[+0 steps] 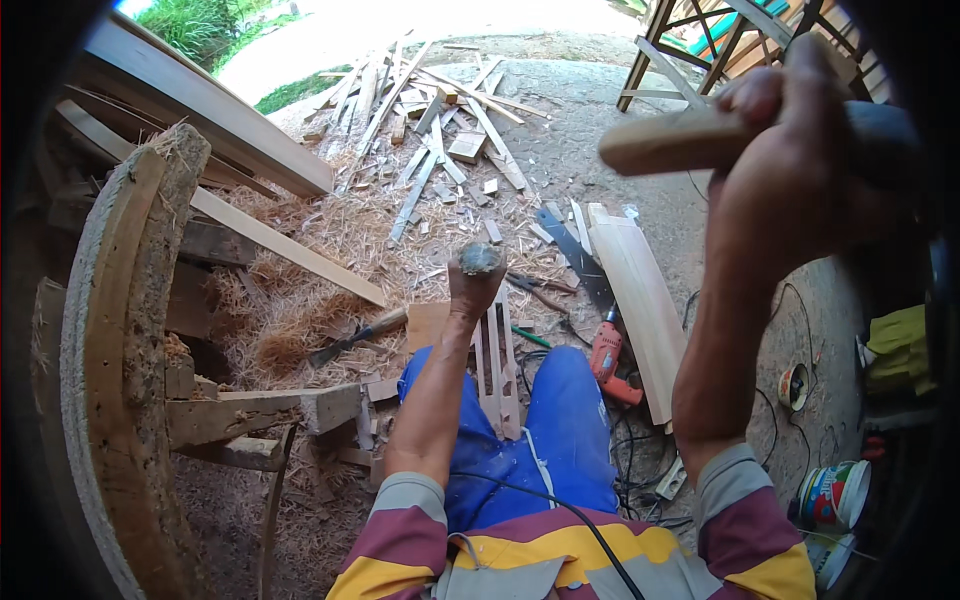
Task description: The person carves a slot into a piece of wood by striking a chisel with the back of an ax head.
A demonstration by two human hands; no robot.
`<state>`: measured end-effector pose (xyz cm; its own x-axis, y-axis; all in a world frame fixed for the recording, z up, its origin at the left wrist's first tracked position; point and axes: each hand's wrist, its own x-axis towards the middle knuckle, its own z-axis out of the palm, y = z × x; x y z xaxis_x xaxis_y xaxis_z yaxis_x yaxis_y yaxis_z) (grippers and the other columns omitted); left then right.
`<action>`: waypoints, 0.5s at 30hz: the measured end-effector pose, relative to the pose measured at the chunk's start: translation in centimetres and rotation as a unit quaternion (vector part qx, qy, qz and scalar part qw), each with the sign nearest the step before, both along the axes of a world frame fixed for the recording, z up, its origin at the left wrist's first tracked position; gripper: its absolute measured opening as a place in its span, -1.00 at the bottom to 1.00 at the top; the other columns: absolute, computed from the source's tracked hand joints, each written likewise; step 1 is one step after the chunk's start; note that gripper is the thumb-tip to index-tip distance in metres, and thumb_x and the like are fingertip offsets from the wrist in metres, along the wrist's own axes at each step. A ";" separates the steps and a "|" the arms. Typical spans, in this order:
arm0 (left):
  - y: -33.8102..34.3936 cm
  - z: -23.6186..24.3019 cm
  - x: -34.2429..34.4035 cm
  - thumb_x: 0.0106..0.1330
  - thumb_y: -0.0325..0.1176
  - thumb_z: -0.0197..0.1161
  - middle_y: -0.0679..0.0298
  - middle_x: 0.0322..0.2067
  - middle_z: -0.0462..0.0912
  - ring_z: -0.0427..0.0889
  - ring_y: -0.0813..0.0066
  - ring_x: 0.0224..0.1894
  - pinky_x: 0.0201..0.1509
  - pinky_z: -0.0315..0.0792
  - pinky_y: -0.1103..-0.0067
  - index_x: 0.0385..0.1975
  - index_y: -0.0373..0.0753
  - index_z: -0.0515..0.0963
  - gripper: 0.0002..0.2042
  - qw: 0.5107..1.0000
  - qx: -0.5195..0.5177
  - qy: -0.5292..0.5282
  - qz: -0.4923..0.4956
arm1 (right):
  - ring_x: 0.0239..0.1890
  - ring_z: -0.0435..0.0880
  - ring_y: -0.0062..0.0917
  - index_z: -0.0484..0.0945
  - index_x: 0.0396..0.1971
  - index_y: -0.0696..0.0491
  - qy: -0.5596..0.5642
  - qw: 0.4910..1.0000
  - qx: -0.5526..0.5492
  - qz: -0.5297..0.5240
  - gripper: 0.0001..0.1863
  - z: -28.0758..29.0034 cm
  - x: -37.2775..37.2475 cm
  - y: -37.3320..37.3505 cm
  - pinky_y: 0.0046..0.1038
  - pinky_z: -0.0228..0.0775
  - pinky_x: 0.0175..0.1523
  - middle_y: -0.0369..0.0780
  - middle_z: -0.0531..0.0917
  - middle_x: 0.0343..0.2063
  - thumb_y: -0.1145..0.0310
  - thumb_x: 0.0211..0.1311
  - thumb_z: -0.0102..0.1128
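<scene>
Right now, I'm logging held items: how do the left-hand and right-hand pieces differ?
The left piece shows a greyish, roundish end; the right piece shows a long, brown wooden side. The left piece appears central, the right piece at upper right. Both are gripped, by the left hand and right hand.

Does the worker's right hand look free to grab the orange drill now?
Probably not as things stand: the right hand is raised and closed around a wooden piece. Otherwise the way looks free: the drill lies beside the right leg, apparently uncovered.
</scene>
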<state>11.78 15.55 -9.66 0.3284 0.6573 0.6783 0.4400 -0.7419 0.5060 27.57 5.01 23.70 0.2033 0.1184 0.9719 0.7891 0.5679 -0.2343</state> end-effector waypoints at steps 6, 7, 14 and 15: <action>-5.1 -0.3 -1.3 0.24 -0.43 0.32 0.24 -0.40 0.74 0.73 0.44 -0.30 -0.23 0.55 0.53 -0.29 -0.30 0.65 -0.89 0.966 -0.197 -0.159 -0.050 | -0.28 0.71 0.05 0.24 0.15 0.11 -0.146 0.703 -0.695 0.033 -0.42 -17.2 -4.1 -5.0 0.00 0.54 -0.17 0.10 0.67 -0.33 0.55 0.07 0.14; -7.2 -0.6 -1.9 0.23 -0.43 0.33 0.25 -0.41 0.73 0.72 0.49 -0.31 -0.23 0.55 0.53 -0.30 -0.32 0.64 -0.88 0.987 -0.110 -0.111 -0.035 | -0.27 0.71 0.06 0.25 0.15 0.10 -0.120 0.723 -0.679 0.040 -0.42 -17.9 -3.6 -6.8 0.00 0.53 -0.15 0.10 0.67 -0.33 0.55 0.06 0.14; 5.2 0.1 0.6 0.26 -0.45 0.31 0.35 -0.36 0.65 0.63 0.61 -0.32 -0.24 0.56 0.56 -0.24 -0.30 0.60 -0.87 0.855 -0.388 -0.296 -0.174 | -0.21 0.65 0.10 0.25 0.23 0.09 -0.081 0.776 -0.622 0.064 -0.42 -13.8 -3.5 -2.6 0.01 0.49 -0.11 0.15 0.66 -0.32 0.47 0.17 0.13; 6.1 -0.8 0.3 0.33 -0.38 0.32 0.38 -0.32 0.59 0.59 0.60 -0.26 -0.16 0.55 0.57 -0.14 -0.24 0.56 -0.82 0.873 -0.382 -0.265 -0.148 | -0.23 0.66 0.10 0.24 0.23 0.09 -0.103 0.789 -0.603 0.055 -0.42 -14.1 -3.6 -0.9 0.01 0.49 -0.12 0.14 0.65 -0.35 0.50 0.17 0.12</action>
